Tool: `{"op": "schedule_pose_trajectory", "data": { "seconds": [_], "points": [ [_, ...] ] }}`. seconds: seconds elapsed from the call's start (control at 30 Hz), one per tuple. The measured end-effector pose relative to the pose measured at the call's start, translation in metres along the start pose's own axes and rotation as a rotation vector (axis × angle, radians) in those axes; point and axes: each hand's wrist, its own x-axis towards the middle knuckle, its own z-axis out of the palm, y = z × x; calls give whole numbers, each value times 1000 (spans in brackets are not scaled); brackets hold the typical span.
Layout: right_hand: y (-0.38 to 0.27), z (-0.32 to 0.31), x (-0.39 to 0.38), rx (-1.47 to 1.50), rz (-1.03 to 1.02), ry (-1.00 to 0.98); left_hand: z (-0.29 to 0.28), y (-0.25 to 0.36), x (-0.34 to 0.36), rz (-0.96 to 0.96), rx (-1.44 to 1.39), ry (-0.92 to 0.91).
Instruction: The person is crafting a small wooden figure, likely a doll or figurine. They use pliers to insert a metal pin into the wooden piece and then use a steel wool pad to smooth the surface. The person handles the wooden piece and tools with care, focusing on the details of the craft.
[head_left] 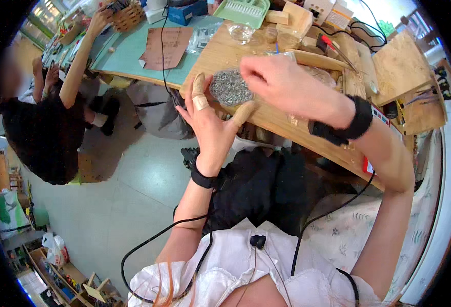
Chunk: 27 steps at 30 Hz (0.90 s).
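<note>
A round, shallow clear dish full of small grey metallic-looking bits sits at the wooden bench's near edge. My left hand spans it, index finger along its left side and thumb at its lower right rim. Tan covers wrap that thumb and index finger. Over the dish's right side, my right hand is closed, fingers curled together. Its fingertips are mostly hidden, so whatever they pinch cannot be made out. Both my wrists wear black bands.
The wooden bench carries a clear glass bowl, a red-handled tool, and wood blocks. Brown paper lies on the green mat. At left, another person in black reaches toward a woven basket.
</note>
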Motion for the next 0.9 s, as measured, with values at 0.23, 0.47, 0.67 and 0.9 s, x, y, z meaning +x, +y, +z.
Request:
{"op": "schedule_pose_trajectory", "data": {
  "seconds": [0.23,0.47,0.67,0.9],
  "points": [
    [-47,-32,-81,157,-52,60,-35,19,15,220,-325,89],
    [-61,-52,-142,180,92,185,-57,47,104,442,-216,-314],
    [-61,-60,-181,290,213,185,-10,68,202,647,131,-797],
    [-50,-67,-202,258,150,201,67,65,240,675,465,-940]
  ]
}}
